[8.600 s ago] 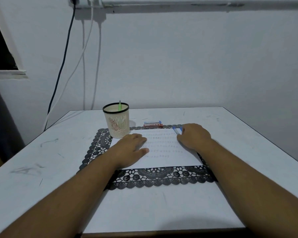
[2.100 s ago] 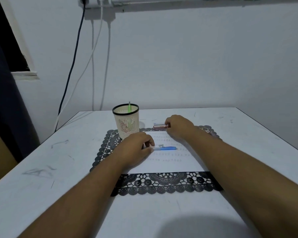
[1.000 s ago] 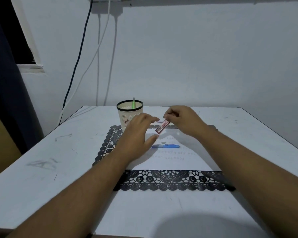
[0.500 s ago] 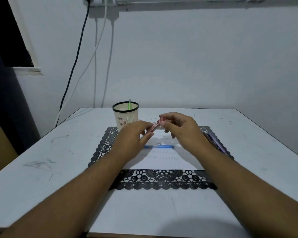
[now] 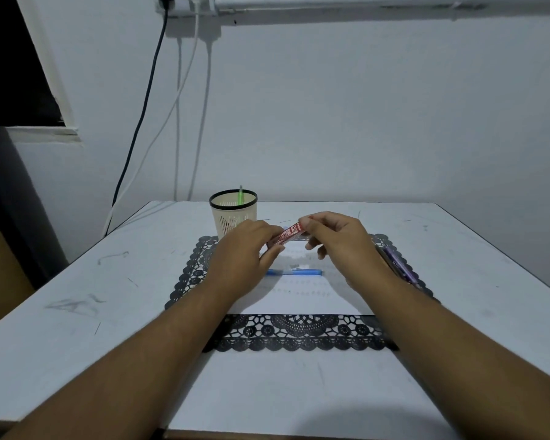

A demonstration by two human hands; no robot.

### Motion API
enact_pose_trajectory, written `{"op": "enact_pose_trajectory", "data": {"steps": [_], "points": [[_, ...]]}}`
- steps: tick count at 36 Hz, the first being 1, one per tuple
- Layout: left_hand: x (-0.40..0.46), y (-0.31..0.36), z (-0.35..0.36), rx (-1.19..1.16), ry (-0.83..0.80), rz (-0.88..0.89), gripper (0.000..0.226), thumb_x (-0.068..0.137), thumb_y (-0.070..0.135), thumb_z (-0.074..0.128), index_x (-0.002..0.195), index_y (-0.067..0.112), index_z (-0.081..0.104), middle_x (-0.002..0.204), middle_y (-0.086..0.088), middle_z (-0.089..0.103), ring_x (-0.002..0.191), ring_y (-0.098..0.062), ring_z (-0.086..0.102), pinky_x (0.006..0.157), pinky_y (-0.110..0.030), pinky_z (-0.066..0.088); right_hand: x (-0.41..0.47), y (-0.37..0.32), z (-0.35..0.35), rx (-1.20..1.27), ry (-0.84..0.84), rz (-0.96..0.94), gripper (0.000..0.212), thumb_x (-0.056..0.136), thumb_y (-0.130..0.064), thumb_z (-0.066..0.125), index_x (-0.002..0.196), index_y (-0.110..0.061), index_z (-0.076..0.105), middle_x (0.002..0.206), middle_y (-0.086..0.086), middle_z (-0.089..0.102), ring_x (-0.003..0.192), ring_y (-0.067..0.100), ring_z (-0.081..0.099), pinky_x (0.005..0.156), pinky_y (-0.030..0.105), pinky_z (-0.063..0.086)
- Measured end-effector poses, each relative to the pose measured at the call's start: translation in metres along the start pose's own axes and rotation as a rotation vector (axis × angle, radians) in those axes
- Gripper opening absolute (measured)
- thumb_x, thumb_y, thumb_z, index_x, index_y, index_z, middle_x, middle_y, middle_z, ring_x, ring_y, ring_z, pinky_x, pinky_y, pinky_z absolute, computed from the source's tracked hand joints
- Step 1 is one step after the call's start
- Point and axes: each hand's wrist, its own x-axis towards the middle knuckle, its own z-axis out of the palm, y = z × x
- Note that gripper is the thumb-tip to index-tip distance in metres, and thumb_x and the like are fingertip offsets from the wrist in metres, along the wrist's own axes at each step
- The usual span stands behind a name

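A small red lead case [image 5: 287, 235] with white print is held above the paper, tilted up to the right. My right hand [image 5: 337, 239] pinches its upper end and my left hand [image 5: 246, 249] pinches its lower end. Below them a blue mechanical pencil [image 5: 294, 272] lies flat on a white sheet of paper [image 5: 305, 296]. The sheet rests on a black lace placemat [image 5: 299, 335].
A cream mesh pen cup [image 5: 232, 214] with a green pen stands at the mat's far left corner. A purple pen [image 5: 399, 265] lies on the mat's right edge, beside my right forearm. Cables hang down the wall behind the white table [image 5: 108, 312].
Over the last seconds my right hand lifted the red case off the mat's far edge. My left hand let go of the blue pencil and came up to take the case's lower end.
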Motion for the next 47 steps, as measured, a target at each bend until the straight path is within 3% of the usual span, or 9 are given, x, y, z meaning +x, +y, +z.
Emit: {"op": "enact_pose_trajectory", "data": {"steps": [6, 11, 15, 20, 22, 28, 40, 43, 47], "points": [[0.002, -0.006, -0.002, 0.031, 0.064, 0.005, 0.029, 0.097, 0.027, 0.072, 0.123, 0.015, 0.074, 0.109, 0.002, 0.071, 0.105, -0.018, 0.054, 0.085, -0.027, 0.038, 0.000, 0.002, 0.007, 0.119, 0.036, 0.191, 0.010, 0.098, -0.018, 0.072, 0.098, -0.011, 0.079, 0.084, 0.004, 0.079, 0.065, 0.012, 0.066, 0.055, 0.025, 0.050], [0.004, -0.005, -0.006, -0.276, 0.117, -0.113, 0.020, 0.095, 0.028, 0.074, 0.115, 0.028, 0.075, 0.098, 0.016, 0.068, 0.091, -0.001, 0.054, 0.080, -0.007, 0.036, 0.001, 0.002, 0.008, 0.473, 0.038, 0.411, 0.011, 0.098, -0.009, 0.070, 0.104, -0.001, 0.074, 0.079, 0.009, 0.075, 0.058, 0.012, 0.065, 0.051, 0.022, 0.052], [0.005, 0.002, -0.005, -0.740, 0.100, -0.273, 0.019, 0.093, 0.029, 0.077, 0.107, 0.042, 0.076, 0.095, 0.003, 0.073, 0.083, -0.012, 0.065, 0.075, -0.029, 0.052, 0.001, 0.005, 0.012, 0.670, 0.024, 0.571, 0.009, 0.100, -0.007, 0.066, 0.103, 0.000, 0.071, 0.075, 0.009, 0.075, 0.054, 0.012, 0.066, 0.048, 0.020, 0.052], [0.006, 0.007, -0.006, -0.908, 0.102, -0.244, 0.027, 0.088, 0.039, 0.077, 0.114, 0.037, 0.073, 0.096, 0.005, 0.069, 0.091, -0.017, 0.066, 0.085, -0.038, 0.056, 0.000, 0.003, 0.017, 0.835, -0.125, 0.692, 0.010, 0.092, -0.004, 0.067, 0.099, 0.003, 0.070, 0.078, 0.012, 0.072, 0.055, 0.013, 0.064, 0.041, 0.016, 0.048], [0.007, 0.010, -0.006, -0.915, 0.112, -0.227, 0.026, 0.088, 0.039, 0.076, 0.113, 0.035, 0.073, 0.100, 0.005, 0.074, 0.094, -0.018, 0.069, 0.088, -0.038, 0.058, -0.002, 0.002, 0.018, 0.866, -0.165, 0.704, 0.019, 0.084, -0.004, 0.069, 0.101, 0.004, 0.071, 0.080, 0.013, 0.072, 0.055, 0.013, 0.065, 0.039, 0.015, 0.047], [0.006, 0.012, -0.005, -0.838, 0.175, -0.195, 0.017, 0.092, 0.039, 0.070, 0.109, 0.036, 0.073, 0.101, 0.005, 0.075, 0.095, -0.019, 0.072, 0.087, -0.042, 0.060, -0.002, 0.003, 0.020, 0.899, -0.179, 0.737, 0.015, 0.103, -0.004, 0.057, 0.108, 0.006, 0.067, 0.084, 0.016, 0.072, 0.054, 0.014, 0.065, 0.040, 0.017, 0.050], [0.006, 0.005, -0.008, -0.840, 0.203, -0.263, 0.020, 0.088, 0.048, 0.072, 0.107, 0.041, 0.073, 0.100, 0.008, 0.074, 0.088, -0.013, 0.068, 0.078, -0.029, 0.055, -0.001, 0.005, 0.014, 0.892, -0.159, 0.719, 0.019, 0.098, -0.004, 0.065, 0.087, 0.007, 0.075, 0.079, 0.016, 0.073, 0.052, 0.015, 0.067, 0.049, 0.024, 0.060], [0.006, 0.000, -0.009, -0.811, 0.199, -0.275, 0.021, 0.086, 0.050, 0.074, 0.106, 0.043, 0.073, 0.102, 0.004, 0.074, 0.089, -0.020, 0.070, 0.079, -0.035, 0.058, 0.001, 0.005, 0.011, 0.877, -0.135, 0.699, 0.024, 0.094, -0.006, 0.068, 0.075, 0.004, 0.078, 0.077, 0.015, 0.073, 0.052, 0.014, 0.068, 0.049, 0.024, 0.060], [0.004, -0.005, -0.010, -0.762, 0.151, -0.289, 0.020, 0.086, 0.041, 0.079, 0.105, 0.037, 0.073, 0.103, 0.005, 0.076, 0.091, -0.022, 0.072, 0.082, -0.048, 0.062, 0.002, 0.005, 0.008, 0.758, -0.052, 0.575, 0.009, 0.094, -0.009, 0.072, 0.095, 0.000, 0.071, 0.078, 0.013, 0.075, 0.054, 0.014, 0.068, 0.049, 0.024, 0.059]]}}
